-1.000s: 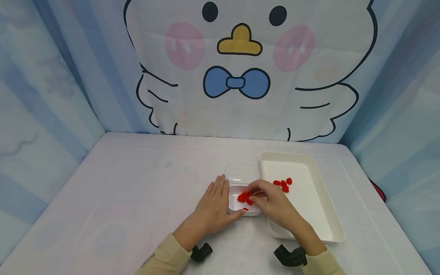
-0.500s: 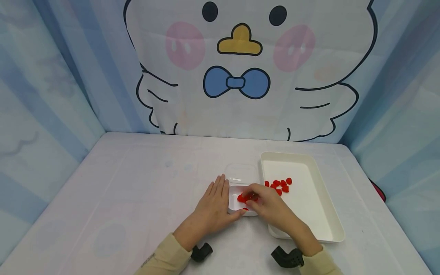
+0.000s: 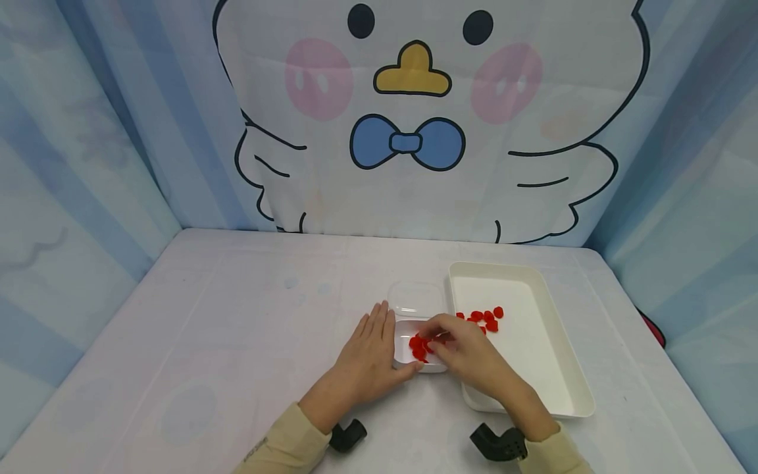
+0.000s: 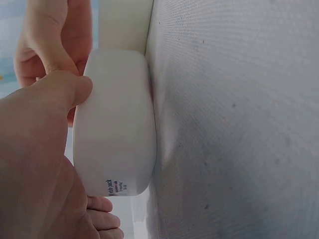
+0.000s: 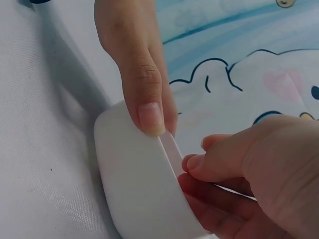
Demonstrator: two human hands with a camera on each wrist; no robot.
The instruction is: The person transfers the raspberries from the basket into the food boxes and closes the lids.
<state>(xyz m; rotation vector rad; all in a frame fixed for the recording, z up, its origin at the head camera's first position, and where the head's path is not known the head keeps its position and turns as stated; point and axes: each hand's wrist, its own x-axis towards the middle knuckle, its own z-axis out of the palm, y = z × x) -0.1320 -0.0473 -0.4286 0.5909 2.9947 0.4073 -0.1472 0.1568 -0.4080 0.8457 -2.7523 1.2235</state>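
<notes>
Red pieces [image 3: 417, 345] look small and roundish.

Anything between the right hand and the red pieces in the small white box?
Nothing visible. The right hand reaches into the open white box, at the red pieces. The left hand flanks the opposite side; the clear plastic piece lies behind, off the opening.

In the head view my right hand [image 3: 476, 355] partly hides the red pieces [image 3: 417, 347] in the white box [image 3: 435, 369], lower centre; I can't count them or tell whether I pinch one. It also covers some of the tray's [image 3: 541, 362] left side. The bottom edge crops my sleeves [image 3: 290, 441]. In the left wrist view, low centre, the smallest print [image 4: 118, 187] is unreadable.
</notes>
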